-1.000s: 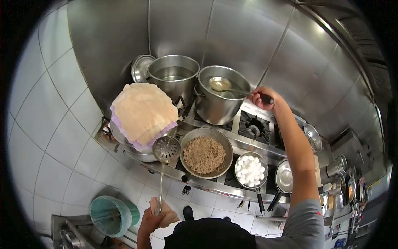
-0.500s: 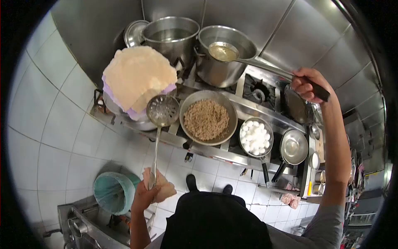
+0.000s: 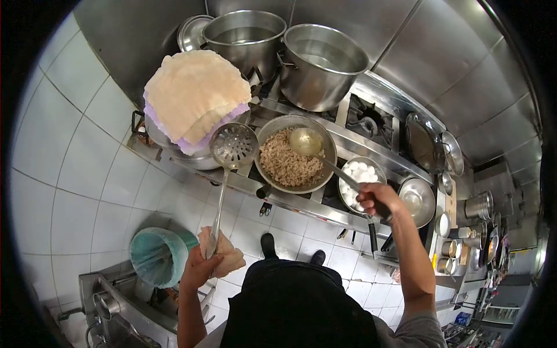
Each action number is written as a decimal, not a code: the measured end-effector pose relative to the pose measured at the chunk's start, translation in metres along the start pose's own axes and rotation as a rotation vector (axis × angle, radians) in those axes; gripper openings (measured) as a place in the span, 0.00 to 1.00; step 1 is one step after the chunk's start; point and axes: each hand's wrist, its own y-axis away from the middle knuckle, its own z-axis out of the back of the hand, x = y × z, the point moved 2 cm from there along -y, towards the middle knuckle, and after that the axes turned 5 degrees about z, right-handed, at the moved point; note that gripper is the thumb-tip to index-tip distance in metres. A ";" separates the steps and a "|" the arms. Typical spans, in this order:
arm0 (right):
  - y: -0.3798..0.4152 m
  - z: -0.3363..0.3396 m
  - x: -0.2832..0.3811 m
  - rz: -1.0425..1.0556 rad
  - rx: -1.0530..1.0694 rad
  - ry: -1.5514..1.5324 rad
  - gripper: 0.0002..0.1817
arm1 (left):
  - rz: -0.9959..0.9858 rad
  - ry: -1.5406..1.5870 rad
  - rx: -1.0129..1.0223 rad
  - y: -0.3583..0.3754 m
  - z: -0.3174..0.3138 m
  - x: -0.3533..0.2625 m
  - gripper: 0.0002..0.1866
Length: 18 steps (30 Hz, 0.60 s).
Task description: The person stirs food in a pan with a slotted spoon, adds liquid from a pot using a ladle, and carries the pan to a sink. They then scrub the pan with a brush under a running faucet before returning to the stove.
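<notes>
My right hand [image 3: 377,200] is closed round the dark handle of a ladle [image 3: 306,141]. Its bowl, holding clear yellowish liquid, is over a pan [image 3: 332,165] of brown crumbly food [image 3: 284,161]. In my left hand [image 3: 200,268] is the long metal handle of a skimmer [image 3: 234,146], along with a pale pink cloth [image 3: 231,260]. The skimmer's perforated head faces up between that pan and a stack of pale flat sheets [image 3: 197,95] with a purple layer beneath. Under my right forearm lies a small pan of white round pieces [image 3: 361,173].
Two tall metal pots of liquid stand at the back, a left pot [image 3: 246,46] and a right pot [image 3: 319,87]. An unlit burner [image 3: 369,119] lies right of them. Another frying pan [image 3: 419,203] sits further right. A lined bin [image 3: 156,255] stands on the floor at left.
My right hand has brought the ladle from above the right pot down and forward to the pan of brown food. My left hand keeps the skimmer in nearly the same place.
</notes>
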 end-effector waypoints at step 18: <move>0.000 0.010 -0.009 -0.029 0.053 0.007 0.03 | -0.033 -0.085 -0.010 -0.004 0.000 -0.001 0.14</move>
